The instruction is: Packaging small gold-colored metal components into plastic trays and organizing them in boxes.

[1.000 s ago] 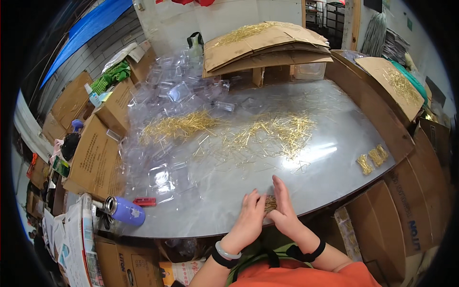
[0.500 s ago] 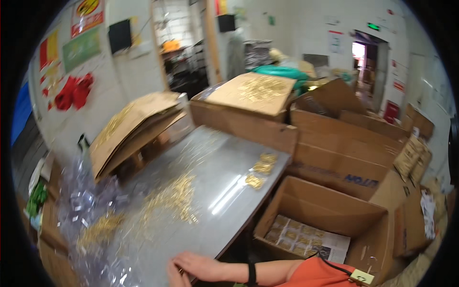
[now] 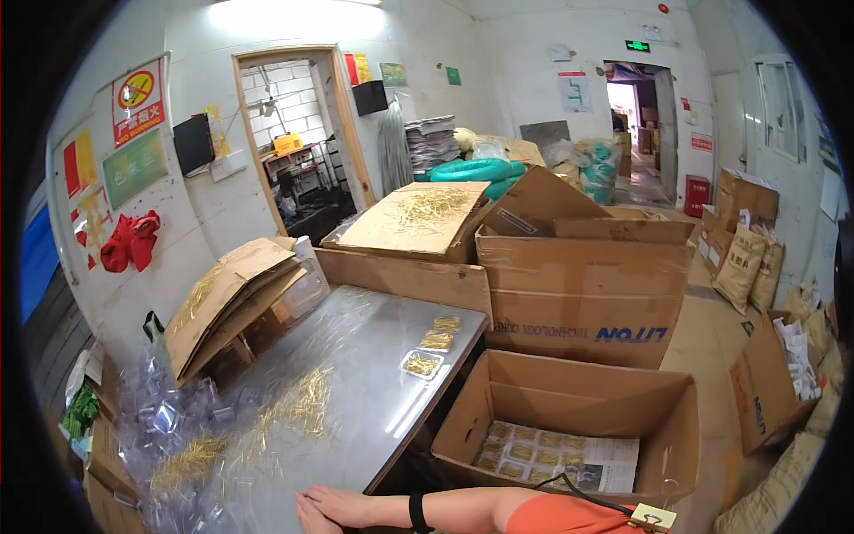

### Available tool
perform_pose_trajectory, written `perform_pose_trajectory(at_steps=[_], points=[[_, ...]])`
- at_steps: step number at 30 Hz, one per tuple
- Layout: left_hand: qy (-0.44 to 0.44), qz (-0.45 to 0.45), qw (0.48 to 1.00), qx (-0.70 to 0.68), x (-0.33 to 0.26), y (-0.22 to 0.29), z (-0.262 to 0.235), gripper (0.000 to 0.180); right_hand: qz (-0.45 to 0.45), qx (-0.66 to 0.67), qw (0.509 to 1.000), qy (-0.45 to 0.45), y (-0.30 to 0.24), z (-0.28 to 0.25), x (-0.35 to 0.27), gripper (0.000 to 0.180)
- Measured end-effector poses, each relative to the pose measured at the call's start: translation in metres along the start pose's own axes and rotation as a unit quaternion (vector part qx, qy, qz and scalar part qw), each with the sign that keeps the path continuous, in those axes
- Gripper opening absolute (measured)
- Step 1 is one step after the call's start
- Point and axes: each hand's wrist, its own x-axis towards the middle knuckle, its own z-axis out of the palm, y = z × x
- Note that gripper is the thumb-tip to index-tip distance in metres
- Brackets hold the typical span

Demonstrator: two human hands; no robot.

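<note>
At the near edge of the grey metal table point(image 3: 374, 356) my right hand point(image 3: 342, 505) and my left hand point(image 3: 313, 517) meet, low in the view. The fingers of both are drawn together; what they hold, if anything, is hidden. The left hand is partly cut off by the lower edge. Farther up the table lies a loose spread of thin gold-coloured metal pieces point(image 3: 307, 405). Another heap of gold pieces point(image 3: 189, 465) is left of the hands. Near the table's right edge, a small clear tray point(image 3: 421, 364) holds gold pieces, with two similar lots behind it.
An open cardboard box point(image 3: 569, 383) beside the table holds several packs of gold pieces point(image 3: 520, 454) and a printed sheet point(image 3: 614, 465). Crumpled clear plastic point(image 3: 160, 414) lies left. Behind stand a large carton point(image 3: 578, 285) and cardboard sheets point(image 3: 414, 218) bearing gold pieces.
The view has tilted up and swung, so the room sits lower and farther left, and it is sharper. My hands stay together at the table's near edge.
</note>
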Motion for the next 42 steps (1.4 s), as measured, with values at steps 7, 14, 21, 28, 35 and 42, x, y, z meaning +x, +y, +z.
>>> perform_pose_trajectory(at_steps=[7, 14, 21, 28, 35, 42], points=[[-0.147, 0.036, 0.987, 0.062, 0.013, 0.024, -0.019, 0.034, 0.026, 0.05, 0.998, 0.025, -0.027, -0.023, 0.002, 0.017], [-0.024, -0.003, 1.0, -0.016, -0.018, -0.014, -0.08, 0.054, 0.044, -0.089, 0.992, -0.079, -0.001, -0.073, 0.002, 0.04], [0.1, -0.129, 0.933, 0.321, 0.028, -0.074, -0.224, 0.024, 0.037, -0.083, 0.993, -0.074, -0.021, -0.081, 0.014, 0.034], [-0.028, -0.29, 0.878, 0.379, 0.048, -0.06, -0.21, 0.047, 0.043, -0.091, 0.992, -0.07, -0.015, -0.085, 0.016, 0.035], [0.021, -0.364, 0.927, -0.09, 0.013, -0.029, -0.173, 0.02, 0.037, -0.097, 0.992, -0.077, -0.009, -0.082, 0.015, 0.035], [-0.1, -0.448, 0.773, -0.438, -0.076, 0.034, -0.092, 0.021, 0.037, -0.103, 0.99, -0.087, -0.016, -0.082, 0.015, 0.036]])
